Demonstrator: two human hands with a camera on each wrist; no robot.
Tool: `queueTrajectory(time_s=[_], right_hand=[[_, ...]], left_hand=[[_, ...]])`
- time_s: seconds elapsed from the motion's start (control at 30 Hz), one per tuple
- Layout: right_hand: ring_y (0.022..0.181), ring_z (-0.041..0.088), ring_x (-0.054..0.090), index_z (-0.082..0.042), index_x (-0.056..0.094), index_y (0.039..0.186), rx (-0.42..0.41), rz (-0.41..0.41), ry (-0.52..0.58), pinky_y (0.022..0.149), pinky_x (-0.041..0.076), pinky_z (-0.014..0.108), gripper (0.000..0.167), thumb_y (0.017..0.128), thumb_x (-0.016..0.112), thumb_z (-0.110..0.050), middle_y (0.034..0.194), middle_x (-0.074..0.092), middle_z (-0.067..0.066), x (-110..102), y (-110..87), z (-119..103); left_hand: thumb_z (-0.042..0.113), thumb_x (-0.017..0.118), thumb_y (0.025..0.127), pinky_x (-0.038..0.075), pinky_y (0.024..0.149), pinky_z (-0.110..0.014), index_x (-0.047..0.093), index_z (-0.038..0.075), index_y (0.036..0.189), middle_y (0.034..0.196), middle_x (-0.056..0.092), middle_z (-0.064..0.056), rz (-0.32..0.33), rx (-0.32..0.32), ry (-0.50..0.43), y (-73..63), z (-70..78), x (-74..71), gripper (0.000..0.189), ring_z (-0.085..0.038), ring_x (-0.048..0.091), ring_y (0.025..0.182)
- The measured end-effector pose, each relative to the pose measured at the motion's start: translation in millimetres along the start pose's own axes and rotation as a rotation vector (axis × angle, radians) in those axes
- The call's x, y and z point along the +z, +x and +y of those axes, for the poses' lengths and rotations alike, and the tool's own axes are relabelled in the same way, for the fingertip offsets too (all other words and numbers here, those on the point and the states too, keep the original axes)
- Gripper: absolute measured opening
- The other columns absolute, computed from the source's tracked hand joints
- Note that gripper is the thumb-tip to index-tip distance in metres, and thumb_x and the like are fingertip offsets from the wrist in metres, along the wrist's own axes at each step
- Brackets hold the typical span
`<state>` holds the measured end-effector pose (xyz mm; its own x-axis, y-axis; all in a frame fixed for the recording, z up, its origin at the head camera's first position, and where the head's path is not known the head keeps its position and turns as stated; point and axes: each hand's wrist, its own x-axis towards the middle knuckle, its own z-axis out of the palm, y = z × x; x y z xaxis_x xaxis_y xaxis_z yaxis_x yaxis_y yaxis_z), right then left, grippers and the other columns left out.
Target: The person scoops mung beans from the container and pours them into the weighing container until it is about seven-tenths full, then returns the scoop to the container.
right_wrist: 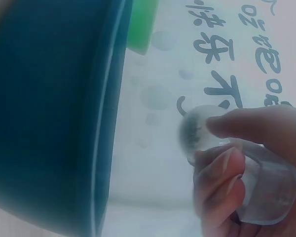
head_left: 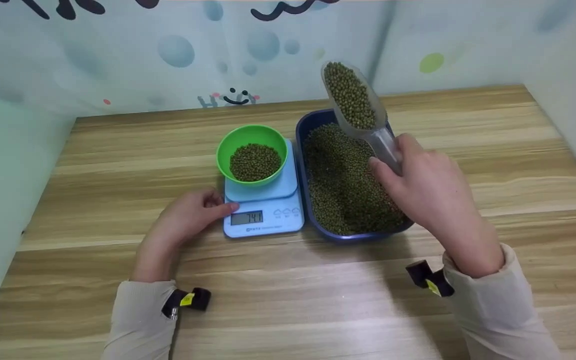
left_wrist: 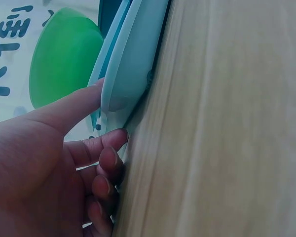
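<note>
My right hand [head_left: 430,187] grips the handle of a clear plastic scoop [head_left: 384,145], heaped with small green beans that look like mung beans [head_left: 350,95]. The scoop is raised over the far end of a dark blue tub [head_left: 338,237] of the same beans. In the right wrist view, fingers and thumb wrap the handle [right_wrist: 269,190]. My left hand [head_left: 188,215] pinches the left edge of a pale blue kitchen scale [head_left: 268,227], thumb on top, fingers curled beside it. A green bowl [head_left: 224,150] with some beans sits on the scale, whose display reads about 741.
The tub stands close against the scale's right side on a wood-grain table [head_left: 278,300]. Behind the table hangs a pale printed backdrop [head_left: 168,75], and pale walls border both sides. A small black camera [head_left: 200,299] is strapped at the left wrist.
</note>
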<state>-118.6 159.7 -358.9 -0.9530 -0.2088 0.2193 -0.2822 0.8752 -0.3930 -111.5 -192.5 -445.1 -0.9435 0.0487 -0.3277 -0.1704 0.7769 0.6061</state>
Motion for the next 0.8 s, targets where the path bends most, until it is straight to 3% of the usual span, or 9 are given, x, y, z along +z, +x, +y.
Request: queueTrajectory(time_s=[0.23,0.8], right_hand=[[0.047,0.024,0.043,-0.004,0.050,0.094,-0.011,0.107,0.051,0.041,0.032,0.034,0.043,0.088,0.047,-0.046,0.059,0.047,0.007,0.2,1.1,-2.0],[0.049,0.024,0.046,-0.004,0.052,0.097,-0.021,0.052,0.023,0.042,0.034,0.034,0.038,0.086,0.053,-0.039,0.061,0.052,0.007,1.9,2.3,2.4]], left_hand=[[0.064,0.057,0.072,0.034,0.056,-0.031,0.055,0.012,0.087,0.071,0.047,-0.004,-0.004,-0.002,-0.001,0.2,-1.1,0.1,0.055,-0.019,0.042,0.066],[0.065,0.055,0.072,0.033,0.055,-0.031,0.055,0.012,0.088,0.070,0.047,-0.003,-0.003,-0.003,0.016,1.1,-1.7,0.1,0.055,-0.018,0.042,0.065]])
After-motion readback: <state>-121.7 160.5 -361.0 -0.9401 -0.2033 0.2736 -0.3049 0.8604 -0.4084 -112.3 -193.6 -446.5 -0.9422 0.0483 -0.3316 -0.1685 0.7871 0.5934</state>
